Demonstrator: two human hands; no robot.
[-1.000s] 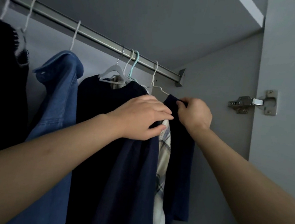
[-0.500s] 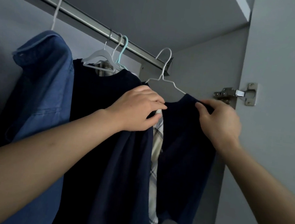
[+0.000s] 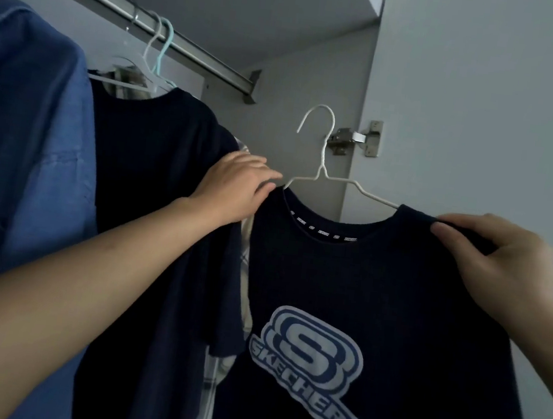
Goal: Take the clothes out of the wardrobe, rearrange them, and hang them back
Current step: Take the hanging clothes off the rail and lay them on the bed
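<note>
We take the wardrobe rail (image 3: 184, 42) as our landmark. The logo T-shirt (image 3: 377, 307) sits on a wire hanger (image 3: 322, 173) whose hook is off the rail, below and to the right of the rail's end bracket (image 3: 251, 86). Our left hand (image 3: 233, 187) holds the shirt's left shoulder, our right hand (image 3: 503, 266) its right shoulder. Under the rail hang a plain T-shirt (image 3: 152, 195) and, left of it, a denim shirt (image 3: 24, 146). A checked shirt (image 3: 243, 257) shows between the two T-shirts. Right of the rail's end, behind the hanger hook, a door hinge (image 3: 357, 139) joins the side panel and the door (image 3: 486, 112).
</note>
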